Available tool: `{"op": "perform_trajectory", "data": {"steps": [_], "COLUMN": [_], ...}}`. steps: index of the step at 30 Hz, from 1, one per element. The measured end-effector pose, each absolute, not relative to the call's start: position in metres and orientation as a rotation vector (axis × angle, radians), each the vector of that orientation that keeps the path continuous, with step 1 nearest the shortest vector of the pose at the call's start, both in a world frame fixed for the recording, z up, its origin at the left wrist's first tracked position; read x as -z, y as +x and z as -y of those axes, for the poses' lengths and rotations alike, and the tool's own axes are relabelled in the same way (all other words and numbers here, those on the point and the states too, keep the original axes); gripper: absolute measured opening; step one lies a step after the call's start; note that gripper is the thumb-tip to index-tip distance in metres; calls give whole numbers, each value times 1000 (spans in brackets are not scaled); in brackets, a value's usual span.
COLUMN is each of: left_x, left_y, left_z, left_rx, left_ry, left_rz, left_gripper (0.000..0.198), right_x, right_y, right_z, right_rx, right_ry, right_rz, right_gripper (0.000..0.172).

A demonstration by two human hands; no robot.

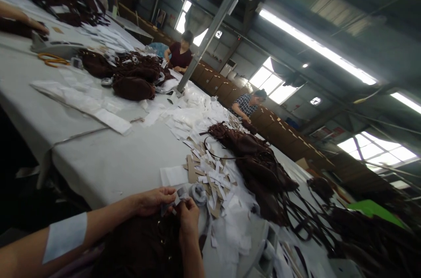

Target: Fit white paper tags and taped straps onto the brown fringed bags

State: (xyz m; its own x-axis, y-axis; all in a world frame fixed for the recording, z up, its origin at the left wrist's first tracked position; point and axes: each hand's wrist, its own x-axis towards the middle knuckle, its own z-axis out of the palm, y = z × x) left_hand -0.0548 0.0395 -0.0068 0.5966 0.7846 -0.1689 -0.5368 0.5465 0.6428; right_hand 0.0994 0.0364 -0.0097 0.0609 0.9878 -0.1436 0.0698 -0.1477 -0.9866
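At the table's near edge, my left hand (157,200) pinches a small whitish-grey piece (179,197), perhaps paper or thin wrap. My right hand (190,216) closes on the other side of that same piece, close to my left fingertips. Below both hands lies a dark brown bag (141,247) with a few shiny metal fittings, partly hidden by my forearms. Just beyond my right fingers sits a grey-white roll (198,194). A pale blue patch (66,236) is on my left forearm.
Cardboard and white paper strips (210,177) are heaped ahead. Brown bags with long straps (259,164) lie right, more bags (134,76) further left. Orange-handled scissors (52,59) rest by a tape dispenser (61,48). A metal post (213,28) rises mid-table. Co-workers stand across and at left.
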Motion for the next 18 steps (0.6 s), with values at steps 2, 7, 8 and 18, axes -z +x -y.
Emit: {"op": "perform_trajectory", "data": {"steps": [2, 7, 8, 18], "left_x": [8, 10, 10, 18], "left_y": [-52, -48, -48, -50], "left_z": [-40, -41, -39, -30], "left_rx": [-834, -892, -895, -803], "left_ry": [590, 623, 629, 756], "left_rz": [-495, -549, -551, -661], "left_gripper": [28, 35, 37, 35], "right_x": [12, 2, -4, -85], "right_y": [97, 90, 96, 327], "right_z": [-39, -36, -32, 60], "right_rx": [-1227, -1214, -1204, -9], "right_ry": [-1401, -1383, -1381, -1918], "right_rz": [1154, 1144, 1130, 823], "right_gripper": [16, 30, 36, 59]}}
